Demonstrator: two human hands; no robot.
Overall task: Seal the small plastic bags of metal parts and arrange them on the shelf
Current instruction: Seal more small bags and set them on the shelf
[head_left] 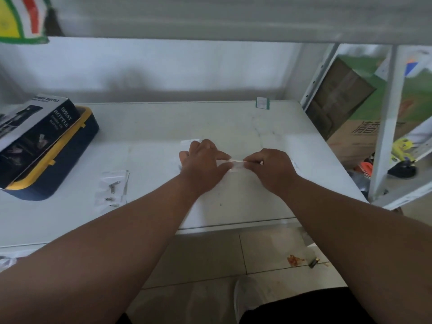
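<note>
head view: a small clear plastic bag (236,163) is pinched between both hands just above the white shelf surface (152,127) — its left end by the curled fingers of the left hand (203,163), its right end by the right hand (268,168). its contents cannot be made out. more clear bags with metal parts (112,188) are laid flat to the left, near a spray bottle box (32,130) resting on a navy-and-yellow case (70,157).

Left on the shelf (163,127): spray bottle box (35,127) atop a case (58,174); bagged parts (112,188) nearer; hands (236,164) mid-shelf.
</note>
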